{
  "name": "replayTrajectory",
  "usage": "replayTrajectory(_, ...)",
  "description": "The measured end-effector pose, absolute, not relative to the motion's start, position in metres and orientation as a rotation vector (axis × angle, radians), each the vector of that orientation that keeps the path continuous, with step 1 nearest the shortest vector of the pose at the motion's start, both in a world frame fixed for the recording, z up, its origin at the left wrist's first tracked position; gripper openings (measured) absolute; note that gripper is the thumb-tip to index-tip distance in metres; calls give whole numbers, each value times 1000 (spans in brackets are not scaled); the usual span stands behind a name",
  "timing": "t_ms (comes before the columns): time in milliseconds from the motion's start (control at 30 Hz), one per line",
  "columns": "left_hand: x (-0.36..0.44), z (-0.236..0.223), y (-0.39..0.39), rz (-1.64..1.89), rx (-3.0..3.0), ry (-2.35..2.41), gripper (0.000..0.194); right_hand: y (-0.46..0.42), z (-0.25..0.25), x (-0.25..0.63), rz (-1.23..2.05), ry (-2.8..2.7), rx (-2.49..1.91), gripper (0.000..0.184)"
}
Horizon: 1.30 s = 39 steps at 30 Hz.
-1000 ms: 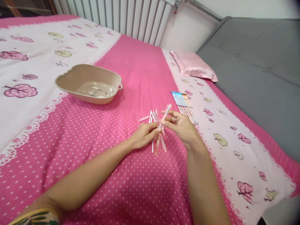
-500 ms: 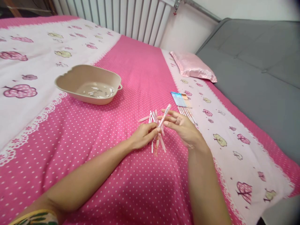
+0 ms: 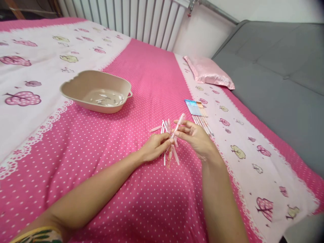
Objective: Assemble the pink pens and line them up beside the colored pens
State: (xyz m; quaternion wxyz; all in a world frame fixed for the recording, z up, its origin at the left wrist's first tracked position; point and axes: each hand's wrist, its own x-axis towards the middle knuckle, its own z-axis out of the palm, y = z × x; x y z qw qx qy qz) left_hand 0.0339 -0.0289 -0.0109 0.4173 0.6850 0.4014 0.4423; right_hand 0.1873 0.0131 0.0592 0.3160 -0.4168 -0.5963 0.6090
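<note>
A slim pale pink pen (image 3: pixel 180 120) points up and to the right between my two hands. My left hand (image 3: pixel 158 144) pinches its lower end between thumb and fingers. Around the pen's middle, my right hand (image 3: pixel 193 136) has its thumb in front and its bent fingers behind. Beneath them, a loose pile of pink pens (image 3: pixel 175 155) and thin white sticks (image 3: pixel 164 159) lies on the bedspread, partly covered by my left hand. One more pink pen piece (image 3: pixel 155 129) lies left of the pile.
A beige plastic basin (image 3: pixel 96 107) with small white and grey pieces stands at the left. Neat rows of blue and orange pens (image 3: pixel 196 108) and pale patterned pens (image 3: pixel 202 124) lie beyond my right hand. Further back are a pink pillow (image 3: pixel 209 71) and a grey headboard (image 3: pixel 273 54).
My right thumb and fingers have closed in around the pen, and the hand has shifted slightly left. The pen's face has turned, its dark lettering no longer showing. My left hand stays in place.
</note>
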Motion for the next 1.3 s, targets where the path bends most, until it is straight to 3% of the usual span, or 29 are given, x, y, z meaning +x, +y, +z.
replayTrajectory(333,33,-10,-29,1108,1729,1021,36,15,57,186,1506,-1608,-1150,49)
replayTrajectory(833,32,-13,-28,1083,1729,1022,39,13,60,186,1648,-1575,-1090,45)
replayTrajectory(1300,33,-11,-29,1120,1752,1043,36,14,56,183,1418,-1651,-1204,54)
